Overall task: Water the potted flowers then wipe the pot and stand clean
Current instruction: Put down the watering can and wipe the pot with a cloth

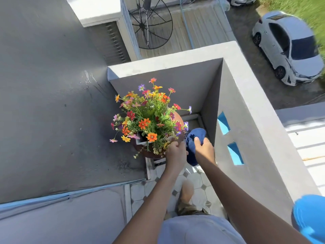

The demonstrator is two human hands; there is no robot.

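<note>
A bunch of orange, red, yellow and purple flowers [147,118] fills a brown clay pot [179,118] in the balcony corner. The pot rests on a metal stand [149,167], mostly hidden beneath it. My left hand [175,151] grips the pot's near rim. My right hand [204,149] is closed on a dark blue cloth [193,138] pressed against the pot's right side. The cloth hangs down between my two hands.
Grey balcony walls [233,95] close in the corner behind and to the right, with blue openings [223,123]. The floor has white tiles [193,180]. A blue object [309,217] sits on the wall ledge at lower right. My foot [186,192] stands near the stand.
</note>
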